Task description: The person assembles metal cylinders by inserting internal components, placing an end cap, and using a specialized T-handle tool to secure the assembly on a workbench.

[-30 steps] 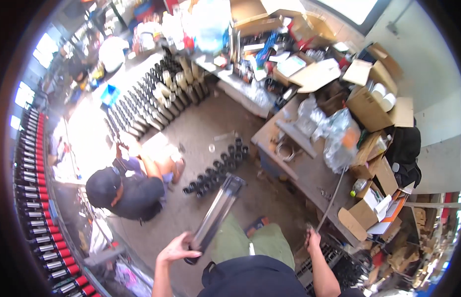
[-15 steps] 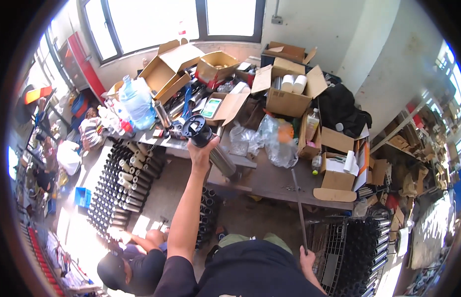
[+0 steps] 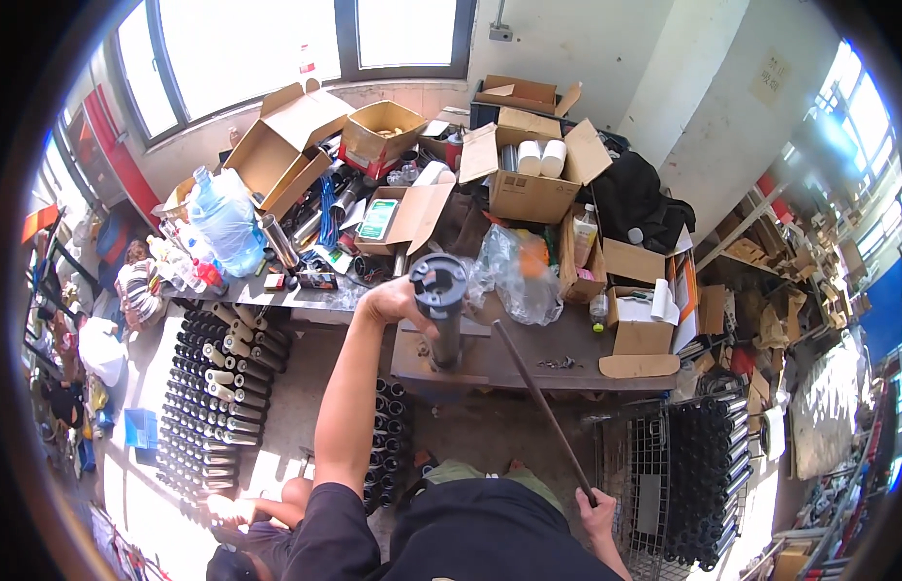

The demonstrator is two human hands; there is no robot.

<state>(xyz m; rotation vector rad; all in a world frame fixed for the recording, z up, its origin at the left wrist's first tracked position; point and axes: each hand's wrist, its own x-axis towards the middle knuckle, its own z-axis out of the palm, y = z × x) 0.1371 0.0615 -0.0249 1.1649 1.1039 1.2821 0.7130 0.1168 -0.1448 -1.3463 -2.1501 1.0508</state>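
Note:
A dark metal cylinder [image 3: 446,324] with a slotted, ring-shaped top stands almost upright on the near edge of the workbench [image 3: 558,339]. My left hand [image 3: 398,302] is wrapped round it just below its top. Low at my right side, my right hand [image 3: 596,511] grips the lower end of a long metal rod [image 3: 543,407]. The rod slants up and to the left, its far tip near the cylinder but apart from it. Small loose metal bits [image 3: 559,363] lie on the bench beyond the rod.
Cardboard boxes [image 3: 533,194], a plastic bag [image 3: 519,276] and water jugs [image 3: 218,218] crowd the bench. Rows of cylinders [image 3: 214,397] stand on the floor at left, near a crouching person [image 3: 257,542]. A wire cage [image 3: 645,484] beside stacked black tubes [image 3: 703,474] is at right.
My left hand has brought the cylinder rightward and from a tilt to nearly upright. The rod's tip has swung left toward it. The view has shifted a little, and the crouching person sits lower in it.

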